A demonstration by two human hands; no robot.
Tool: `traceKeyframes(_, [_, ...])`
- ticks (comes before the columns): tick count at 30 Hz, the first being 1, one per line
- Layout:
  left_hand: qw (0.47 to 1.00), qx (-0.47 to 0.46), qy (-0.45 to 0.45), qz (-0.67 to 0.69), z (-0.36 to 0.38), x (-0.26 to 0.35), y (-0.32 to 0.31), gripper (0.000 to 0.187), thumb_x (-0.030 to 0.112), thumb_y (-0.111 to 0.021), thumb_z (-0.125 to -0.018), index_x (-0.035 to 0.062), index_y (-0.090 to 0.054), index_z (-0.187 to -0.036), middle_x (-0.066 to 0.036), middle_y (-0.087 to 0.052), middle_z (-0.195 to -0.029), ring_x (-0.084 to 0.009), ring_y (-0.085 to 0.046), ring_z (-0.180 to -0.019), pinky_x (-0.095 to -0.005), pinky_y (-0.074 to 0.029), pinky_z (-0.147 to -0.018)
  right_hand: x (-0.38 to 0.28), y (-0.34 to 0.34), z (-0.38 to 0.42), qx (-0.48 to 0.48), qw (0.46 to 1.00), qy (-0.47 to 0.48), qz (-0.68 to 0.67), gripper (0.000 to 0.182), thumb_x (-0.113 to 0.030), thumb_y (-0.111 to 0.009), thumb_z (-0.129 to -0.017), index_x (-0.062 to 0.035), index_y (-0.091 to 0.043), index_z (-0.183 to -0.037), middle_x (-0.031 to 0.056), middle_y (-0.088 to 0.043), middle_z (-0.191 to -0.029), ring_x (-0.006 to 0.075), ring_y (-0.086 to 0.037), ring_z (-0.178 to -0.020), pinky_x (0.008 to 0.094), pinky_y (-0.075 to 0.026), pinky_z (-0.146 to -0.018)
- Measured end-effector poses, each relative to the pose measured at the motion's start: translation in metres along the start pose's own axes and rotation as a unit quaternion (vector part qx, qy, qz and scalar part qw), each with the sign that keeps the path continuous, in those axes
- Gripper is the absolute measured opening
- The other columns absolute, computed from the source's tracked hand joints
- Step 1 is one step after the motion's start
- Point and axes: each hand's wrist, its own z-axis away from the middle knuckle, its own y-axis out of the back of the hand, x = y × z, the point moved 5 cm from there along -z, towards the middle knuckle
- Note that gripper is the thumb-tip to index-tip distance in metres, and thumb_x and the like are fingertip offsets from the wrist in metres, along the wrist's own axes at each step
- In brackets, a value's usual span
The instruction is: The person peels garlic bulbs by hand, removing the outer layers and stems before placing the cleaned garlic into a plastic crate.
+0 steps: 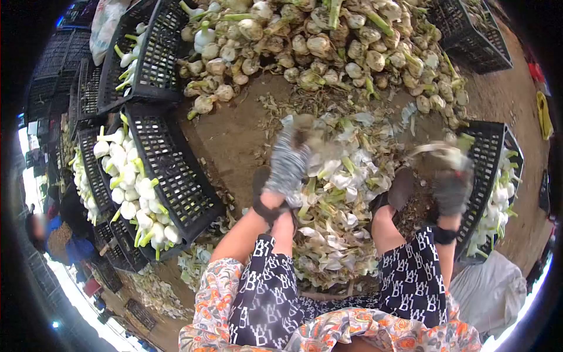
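Observation:
My left hand (289, 161), in a grey striped glove, reaches over the heap of garlic skins (343, 202). Its fingers are smeared by motion beside a blurred brownish shape (319, 146), so their grip cannot be made out. On the other side, my right hand (451, 190), in a dark grey glove, is beside the right crate (484, 170). A blurred pale garlic bulb (450, 155) is at its fingers and appears gripped. White trimmed garlic (498, 196) fills that crate. Ahead lies a big pile of untrimmed garlic (319, 44) with brown skins and stalks.
Black crates of cleaned garlic stand at left, the nearest crate (167, 170) tilted with white bulbs (132, 188) showing. Another crate (475, 35) is at upper right. A pale sack (492, 290) lies at lower right. Another person (64, 234) sits at far left.

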Motion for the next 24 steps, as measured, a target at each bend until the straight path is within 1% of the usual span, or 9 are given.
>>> traceKeyframes(5, [0.918,0.295,0.025,-0.265,-0.031,-0.023,0.134,0.050,0.020,-0.072,-0.072,0.0018,-0.050,-0.113,-0.011,-0.054,-0.107,-0.0242,-0.050,-0.098,-0.0326,-0.038,-0.089,-0.074,0.002,0.061,-0.209,0.955,0.193,-0.081,0.054,-0.032,-0.056,-0.083,-0.0067,-0.037,-0.127,0.0080,-0.053,-0.103,0.0125,-0.053,-0.075,0.0253,-0.047,-0.059])
traceKeyframes(8, [0.794,0.436,-0.017,-0.423,-0.058,-0.006,0.182,0.059,0.020,-0.073,-0.069,-0.0028,-0.046,-0.117,-0.016,-0.051,-0.113,-0.0285,-0.047,-0.105,-0.0330,-0.032,-0.096,-0.057,0.011,0.039,-0.214,0.972,0.090,0.032,0.052,-0.035,-0.056,-0.081,-0.0070,-0.041,-0.123,0.0071,-0.053,-0.100,0.0140,-0.054,-0.076,0.0252,-0.047,-0.058])
traceKeyframes(10, [0.814,0.375,-0.074,-0.438,-0.085,-0.006,0.207,0.061,0.020,-0.072,-0.069,-0.0035,-0.044,-0.119,-0.018,-0.050,-0.116,-0.0295,-0.048,-0.105,-0.0332,-0.033,-0.095,-0.028,0.017,0.026,-0.076,0.861,0.193,0.464,0.043,-0.037,-0.058,-0.078,-0.0034,-0.056,-0.104,0.0090,-0.059,-0.102,0.0179,-0.057,-0.082,0.0272,-0.049,-0.062])
traceKeyframes(12, [0.867,0.312,-0.108,-0.372,-0.117,-0.034,0.247,0.054,0.015,-0.068,-0.069,-0.0046,-0.048,-0.114,-0.021,-0.054,-0.112,-0.0322,-0.051,-0.101,-0.0348,-0.038,-0.091,0.021,-0.020,-0.009,0.031,0.834,-0.110,0.539,0.027,-0.025,-0.056,-0.079,-0.0010,-0.064,-0.089,0.0091,-0.062,-0.092,0.0138,-0.058,-0.080,0.0265,-0.047,-0.070])
traceKeyframes(14, [0.839,0.281,-0.082,-0.460,-0.112,-0.001,0.214,0.043,0.012,-0.065,-0.070,-0.0028,-0.053,-0.109,-0.020,-0.057,-0.104,-0.0323,-0.054,-0.096,-0.0348,-0.040,-0.088,0.056,-0.039,-0.034,-0.009,0.701,-0.051,0.712,0.026,-0.023,-0.069,-0.072,-0.0031,-0.062,-0.087,0.0026,-0.059,-0.077,0.0112,-0.055,-0.070,0.0230,-0.043,-0.062])
traceKeyframes(20, [0.897,-0.001,-0.107,-0.429,-0.061,0.064,0.050,0.017,0.008,-0.062,-0.076,0.0080,-0.065,-0.093,-0.007,-0.065,-0.090,-0.0177,-0.059,-0.083,-0.0268,-0.045,-0.077,0.126,-0.100,-0.071,-0.167,0.548,0.211,0.792,0.058,-0.024,-0.076,-0.064,-0.0037,-0.049,-0.111,0.0171,-0.055,-0.099,0.0318,-0.054,-0.091,0.0378,-0.044,-0.079])
traceKeyframes(21, [0.884,-0.062,-0.133,-0.443,-0.047,0.071,0.018,0.019,0.010,-0.065,-0.075,0.0080,-0.065,-0.093,-0.007,-0.065,-0.089,-0.0167,-0.059,-0.082,-0.0279,-0.046,-0.076,0.134,-0.106,-0.074,-0.157,0.569,0.178,0.787,0.060,-0.025,-0.075,-0.065,-0.0043,-0.048,-0.114,0.0183,-0.054,-0.101,0.0321,-0.054,-0.092,0.0388,-0.045,-0.079])
traceKeyframes(23, [0.934,-0.170,-0.061,-0.308,-0.023,0.079,-0.031,0.016,0.010,-0.067,-0.074,0.0072,-0.066,-0.089,-0.008,-0.064,-0.086,-0.0158,-0.060,-0.083,-0.0291,-0.047,-0.075,0.156,-0.102,-0.082,-0.166,0.420,0.037,0.892,0.057,-0.026,-0.074,-0.066,-0.0024,-0.050,-0.112,0.0187,-0.055,-0.101,0.0329,-0.056,-0.088,0.0397,-0.046,-0.077])
traceKeyframes(24, [0.931,-0.172,-0.049,-0.319,-0.015,0.071,-0.044,0.022,0.010,-0.068,-0.073,0.0065,-0.064,-0.095,-0.008,-0.064,-0.088,-0.0157,-0.059,-0.084,-0.0291,-0.047,-0.076,0.157,-0.093,-0.081,-0.185,0.461,0.082,0.864,0.052,-0.025,-0.072,-0.068,-0.0019,-0.051,-0.110,0.0177,-0.056,-0.097,0.0305,-0.057,-0.084,0.0383,-0.046,-0.075])
